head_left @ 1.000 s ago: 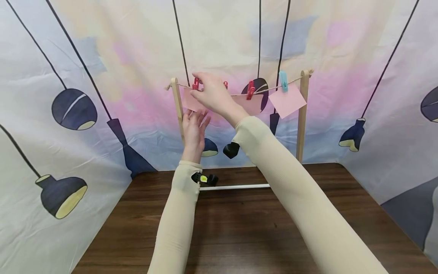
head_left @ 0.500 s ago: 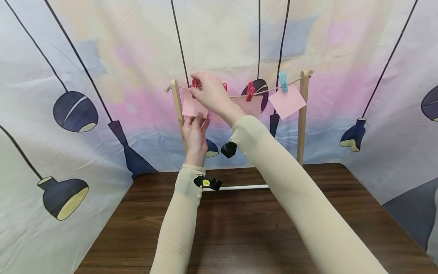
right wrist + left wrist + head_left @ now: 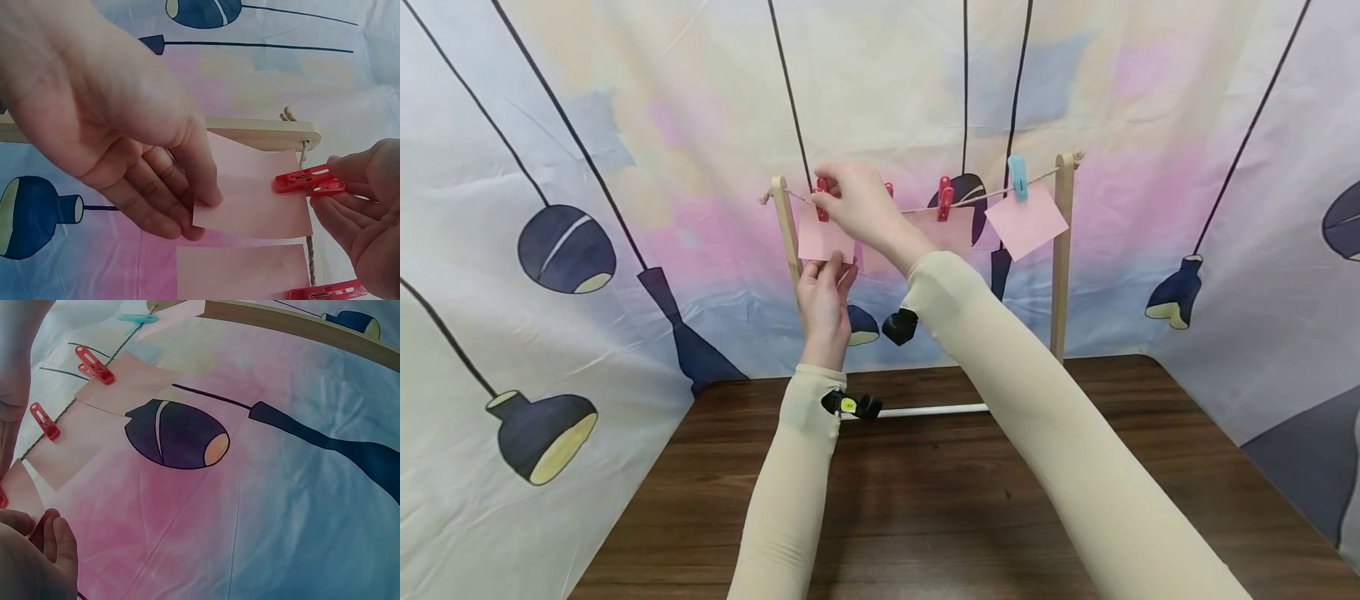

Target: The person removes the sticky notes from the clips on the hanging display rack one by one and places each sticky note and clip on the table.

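Note:
My left hand (image 3: 826, 308) pinches the lower edge of a square pink paper (image 3: 250, 187) at the left end of the string, thumb on its face. At the paper's top edge, my right hand (image 3: 861, 200) pinches the handles of a red clothespin (image 3: 306, 181) between thumb and fingers. The jaws of that clothespin lie over the paper's top edge, at the string (image 3: 311, 259). Just to the right hangs another pink paper (image 3: 65, 447) under a second red clothespin (image 3: 45, 420), partly hidden by my right arm in the head view.
Farther right, a red clothespin (image 3: 945, 198) and a light blue clothespin (image 3: 1018, 177) each hold a pink paper. The string runs between two wooden posts (image 3: 1062, 267). A white rod (image 3: 932, 410) lies low across the brown table (image 3: 925, 517). A lamp-printed cloth (image 3: 700, 100) hangs behind.
My left hand has dropped from behind the paper to its lower edge, showing more of the sheet. The red clothespin in my right hand has come down over the paper's top edge.

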Available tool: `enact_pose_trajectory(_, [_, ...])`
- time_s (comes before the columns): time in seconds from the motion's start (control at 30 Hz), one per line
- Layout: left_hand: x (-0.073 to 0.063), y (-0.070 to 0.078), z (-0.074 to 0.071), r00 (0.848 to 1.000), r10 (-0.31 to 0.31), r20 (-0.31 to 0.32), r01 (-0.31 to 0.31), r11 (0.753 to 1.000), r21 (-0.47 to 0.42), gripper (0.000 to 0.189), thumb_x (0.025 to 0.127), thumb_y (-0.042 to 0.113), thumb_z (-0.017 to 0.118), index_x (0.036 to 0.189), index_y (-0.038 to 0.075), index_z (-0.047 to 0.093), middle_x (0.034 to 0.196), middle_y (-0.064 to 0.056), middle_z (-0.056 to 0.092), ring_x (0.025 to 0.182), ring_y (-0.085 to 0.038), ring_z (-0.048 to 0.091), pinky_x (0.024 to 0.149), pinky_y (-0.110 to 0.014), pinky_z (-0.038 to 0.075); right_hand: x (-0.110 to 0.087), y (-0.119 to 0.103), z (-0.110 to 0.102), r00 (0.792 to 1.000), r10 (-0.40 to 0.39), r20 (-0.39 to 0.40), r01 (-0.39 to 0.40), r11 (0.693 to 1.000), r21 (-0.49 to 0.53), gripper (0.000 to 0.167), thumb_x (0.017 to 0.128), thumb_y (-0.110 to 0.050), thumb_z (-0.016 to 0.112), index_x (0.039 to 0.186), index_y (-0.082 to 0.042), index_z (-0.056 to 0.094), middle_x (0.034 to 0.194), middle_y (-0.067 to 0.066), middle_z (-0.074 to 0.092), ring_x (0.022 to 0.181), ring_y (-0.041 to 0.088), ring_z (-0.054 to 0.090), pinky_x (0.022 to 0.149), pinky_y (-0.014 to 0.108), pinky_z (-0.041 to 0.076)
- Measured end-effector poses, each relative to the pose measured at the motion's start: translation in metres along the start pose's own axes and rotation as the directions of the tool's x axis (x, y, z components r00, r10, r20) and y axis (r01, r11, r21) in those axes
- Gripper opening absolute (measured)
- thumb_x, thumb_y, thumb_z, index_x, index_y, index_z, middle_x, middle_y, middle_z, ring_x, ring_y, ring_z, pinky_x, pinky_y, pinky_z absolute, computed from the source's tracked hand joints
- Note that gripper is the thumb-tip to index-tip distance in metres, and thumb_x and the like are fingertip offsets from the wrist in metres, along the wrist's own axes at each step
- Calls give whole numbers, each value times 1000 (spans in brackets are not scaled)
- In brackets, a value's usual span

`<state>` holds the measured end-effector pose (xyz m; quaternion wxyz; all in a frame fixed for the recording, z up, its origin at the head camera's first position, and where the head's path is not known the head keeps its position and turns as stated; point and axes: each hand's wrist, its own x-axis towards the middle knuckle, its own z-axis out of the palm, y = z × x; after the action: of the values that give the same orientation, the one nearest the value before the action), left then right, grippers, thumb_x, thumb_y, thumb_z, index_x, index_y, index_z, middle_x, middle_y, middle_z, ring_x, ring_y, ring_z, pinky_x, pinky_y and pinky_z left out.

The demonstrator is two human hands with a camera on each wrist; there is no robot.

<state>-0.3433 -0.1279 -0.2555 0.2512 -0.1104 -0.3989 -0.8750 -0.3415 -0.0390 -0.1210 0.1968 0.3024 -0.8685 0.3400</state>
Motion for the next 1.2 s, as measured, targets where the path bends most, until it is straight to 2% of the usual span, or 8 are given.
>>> enact_pose_trajectory(0.17, [2,1,-2,1000,7,25,-7,1000,2,4,100,2,61,102,3,64,94,-9,61,83,-18,68,82,-28,57,0,2,2,1000,-11,-28,11,1000,-3,42,104,-20,59,144,-5,54,126,7,67,115,16,64,98,25,49])
enact_pose_trajectory(0.4, [5,1,-6,1000,-5,9,4,1000,7,3,99,3,62,101,2,64,91,-9,61,79,-17,67,81,-29,58,-3,4,8,990,-87,-112,92,995,41,29,104,-16,58,130,-4,63,110,7,71,101,15,67,85,26,53])
enact_pose_trajectory(0.67, [4,-1,-12,1000,-3,-6,3,1000,18,4,100,2,60,100,2,64,88,-9,64,76,-16,68,76,-26,58,-3,9,14,962,-87,-260,111,991,80,27,102,-14,63,126,-5,68,112,7,74,103,15,70,90,25,52])
enact_pose_trajectory(0.97, [5,-5,-14,1000,-2,11,2,1000,18,4,99,1,61,100,3,64,88,-9,65,77,-17,68,79,-30,58,-4,9,9,935,-123,-332,169,979,114,26,101,-13,63,125,-6,69,107,7,75,94,13,70,83,21,52])
enact_pose_trajectory(1.2, [7,-6,-12,1000,2,17,-2,1000,16,4,99,1,61,101,3,65,89,-9,65,77,-17,68,76,-27,58,-3,7,4,923,-150,-354,199,974,106,23,100,-11,64,122,-5,71,109,8,75,95,14,71,84,20,52])
